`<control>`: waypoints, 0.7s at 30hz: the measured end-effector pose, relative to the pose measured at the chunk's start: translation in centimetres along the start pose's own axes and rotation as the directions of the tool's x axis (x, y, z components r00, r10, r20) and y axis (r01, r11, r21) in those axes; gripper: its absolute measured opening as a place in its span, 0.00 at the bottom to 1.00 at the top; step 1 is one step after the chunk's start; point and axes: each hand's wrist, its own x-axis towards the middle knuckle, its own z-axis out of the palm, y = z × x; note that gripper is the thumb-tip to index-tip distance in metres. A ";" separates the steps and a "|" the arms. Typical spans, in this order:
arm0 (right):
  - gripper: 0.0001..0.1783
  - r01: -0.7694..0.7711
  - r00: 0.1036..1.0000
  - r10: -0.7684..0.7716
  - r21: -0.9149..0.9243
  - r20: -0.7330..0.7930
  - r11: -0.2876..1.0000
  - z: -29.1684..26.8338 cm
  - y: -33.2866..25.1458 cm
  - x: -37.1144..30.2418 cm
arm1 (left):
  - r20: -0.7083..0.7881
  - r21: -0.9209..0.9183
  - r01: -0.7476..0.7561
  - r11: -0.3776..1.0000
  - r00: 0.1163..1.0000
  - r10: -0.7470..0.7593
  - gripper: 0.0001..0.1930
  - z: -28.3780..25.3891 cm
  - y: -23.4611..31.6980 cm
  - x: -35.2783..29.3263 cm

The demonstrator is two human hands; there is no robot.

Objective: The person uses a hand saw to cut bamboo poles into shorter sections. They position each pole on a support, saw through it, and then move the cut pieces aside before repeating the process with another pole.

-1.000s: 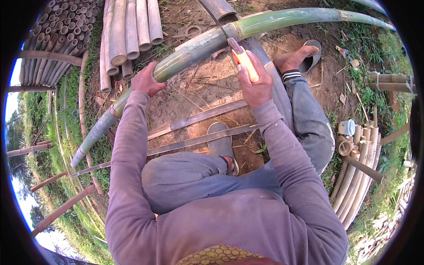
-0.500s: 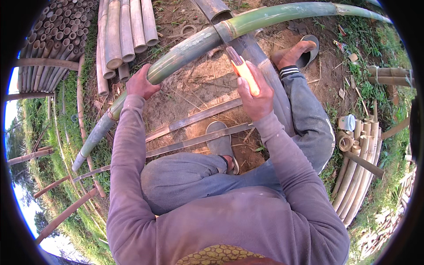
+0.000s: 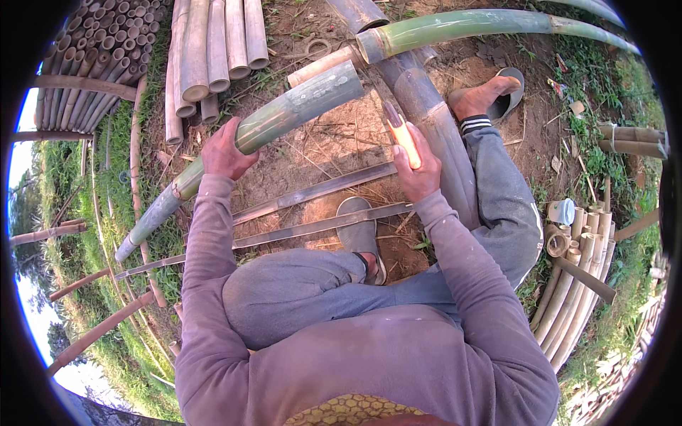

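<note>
A: Landmark?
B: One stout, smooth, grey-brown bamboo log (image 3: 426, 103), lying on bare earth.

A: Left hand?
B: Left hand (image 3: 229, 150), left of the log: fingers wrapped round one round, green-grey bamboo length (image 3: 302, 106). That length slants left of the log, its upper cut end near the log's side.

A: Right hand?
B: Right hand (image 3: 419, 167): closed round the grip of one orange-handled, narrow-bladed steel saw (image 3: 403, 145), at the log's left side. Hands well apart.

A: Also present?
B: One long, bright-green bamboo pole (image 3: 469, 32), lying across the log's far part; several pale, dry bamboo poles (image 3: 213, 50), side by side, well left of the log.
</note>
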 end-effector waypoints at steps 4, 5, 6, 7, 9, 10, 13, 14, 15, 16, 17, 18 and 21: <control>0.37 -0.028 0.923 0.139 -0.299 0.358 0.954 -3.2 -1.0 -5.7 | 0.050 -0.084 -0.062 0.995 0.997 0.066 0.38 -1.6 1.3 -3.3; 0.38 0.015 0.961 0.056 -0.250 0.272 0.968 -3.3 -3.0 -4.8 | 0.090 -0.102 -0.049 0.994 0.994 0.058 0.40 -2.1 1.9 -4.6; 0.40 0.068 0.983 -0.032 -0.194 0.183 0.979 -3.7 -5.3 -3.3 | 0.129 -0.137 -0.085 0.987 0.986 0.103 0.39 -3.3 3.2 -5.3; 0.39 -0.049 0.987 0.058 -0.064 0.149 0.997 -3.9 -6.6 -2.2 | 0.186 -0.135 -0.090 0.987 0.976 0.115 0.39 -3.6 4.3 -5.9; 0.34 -0.278 0.960 0.250 0.320 0.126 0.906 -3.5 -7.5 -0.6 | 0.135 -0.241 -0.218 0.946 0.957 0.255 0.39 -3.6 6.5 -7.5; 0.29 -0.371 0.927 0.332 0.293 0.177 0.881 -3.9 -8.3 0.1 | 0.191 -0.241 -0.224 0.944 0.943 0.272 0.39 -4.1 7.9 -8.0; 0.17 -0.536 0.844 0.494 0.289 0.209 0.793 -6.8 -7.2 -0.6 | 0.153 -0.391 -0.205 0.897 0.947 0.283 0.41 -4.9 8.2 -9.1; 0.16 -0.546 0.838 0.517 0.302 0.177 0.781 -8.2 -6.8 -1.1 | 0.105 -0.455 -0.214 0.865 0.951 0.291 0.42 -5.3 8.2 -9.0; 0.14 -0.556 0.829 0.542 0.323 0.142 0.766 -9.6 -6.3 -1.3 | -0.085 -0.355 -0.197 0.914 0.980 0.179 0.46 -5.4 6.6 -9.8; 0.14 -0.509 0.857 0.509 0.295 0.084 0.809 -11.2 -6.2 -0.9 | -0.301 -0.210 0.010 0.978 0.951 -0.074 0.48 -5.9 4.8 -10.8; 0.14 -0.467 0.879 0.477 0.259 0.026 0.846 -13.5 -6.3 -0.3 | -0.517 -0.122 0.255 0.959 0.808 -0.281 0.49 -6.2 3.0 -12.4; 0.15 -0.459 0.883 0.469 0.215 0.006 0.862 -16.0 -6.2 0.4 | -0.615 -0.297 0.507 0.809 0.547 -0.568 0.50 -4.8 0.2 -14.6; 0.19 -0.495 0.860 0.510 0.271 0.017 0.826 -22.2 -6.5 2.2 | -0.094 -0.995 0.070 0.074 -0.352 -0.931 0.42 1.2 -7.7 -21.3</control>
